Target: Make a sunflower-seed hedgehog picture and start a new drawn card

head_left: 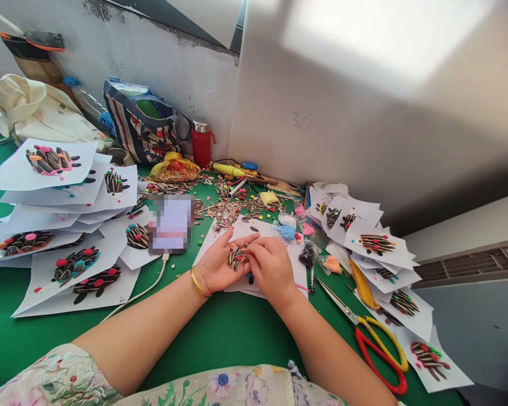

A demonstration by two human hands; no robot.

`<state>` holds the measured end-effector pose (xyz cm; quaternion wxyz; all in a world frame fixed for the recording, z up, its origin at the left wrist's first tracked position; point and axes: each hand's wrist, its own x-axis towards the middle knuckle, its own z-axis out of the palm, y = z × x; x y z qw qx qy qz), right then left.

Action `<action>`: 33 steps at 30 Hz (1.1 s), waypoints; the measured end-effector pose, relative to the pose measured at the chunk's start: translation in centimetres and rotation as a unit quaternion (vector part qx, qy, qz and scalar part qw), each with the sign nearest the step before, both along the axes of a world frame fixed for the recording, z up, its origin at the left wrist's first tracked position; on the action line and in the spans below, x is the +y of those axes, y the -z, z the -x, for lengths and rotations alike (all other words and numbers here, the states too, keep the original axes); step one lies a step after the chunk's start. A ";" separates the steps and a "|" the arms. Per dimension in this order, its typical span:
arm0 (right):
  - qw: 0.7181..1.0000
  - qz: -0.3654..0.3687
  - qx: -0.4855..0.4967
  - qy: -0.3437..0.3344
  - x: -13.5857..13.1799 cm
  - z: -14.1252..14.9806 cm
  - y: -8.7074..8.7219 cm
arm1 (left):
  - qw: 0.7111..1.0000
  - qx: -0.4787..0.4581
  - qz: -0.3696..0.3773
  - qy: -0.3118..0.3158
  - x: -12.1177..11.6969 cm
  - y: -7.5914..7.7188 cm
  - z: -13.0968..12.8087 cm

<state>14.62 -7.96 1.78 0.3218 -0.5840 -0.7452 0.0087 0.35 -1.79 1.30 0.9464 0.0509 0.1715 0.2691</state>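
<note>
My left hand is palm up and slightly cupped, with a small heap of striped sunflower seeds lying in it. Over that palm, the thumb and fingertips of my right hand pinch at a seed by the edge of the heap. Both hands are above white paper, which they partly cover. A dark patch on the sheet shows just below the left fingers. Bits of blue clay and a bag of black clay lie right of the hands.
Seed-decorated sheets pile up at left and right. Scissors lie near my right forearm, beside a yellow comb. A cabled phone is left of the hands. Behind are loose seeds, a red flask and a striped bag.
</note>
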 end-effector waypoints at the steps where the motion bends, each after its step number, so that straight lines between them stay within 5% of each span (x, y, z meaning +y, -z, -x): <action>1: 1.000 -0.008 0.013 -0.002 -0.1 -0.1 -0.1 | 1.000 -0.004 0.000 0.001 0.0 -0.1 0.0; 6: 0.999 0.003 0.047 0.010 -0.4 -2.2 -0.7 | 0.998 -0.005 0.016 -0.052 0.6 -0.2 0.3; 10: 0.994 0.093 0.042 0.039 -0.4 -4.4 -0.4 | 0.991 0.014 0.025 -0.128 1.5 0.1 0.6; 16: 0.975 0.214 -0.006 0.057 -0.2 -5.1 0.3 | 0.988 0.032 0.032 -0.151 2.0 0.8 0.7; 33: 0.981 0.187 -0.038 0.025 0.0 -3.9 1.7 | 0.989 0.035 0.029 -0.142 1.9 0.7 0.6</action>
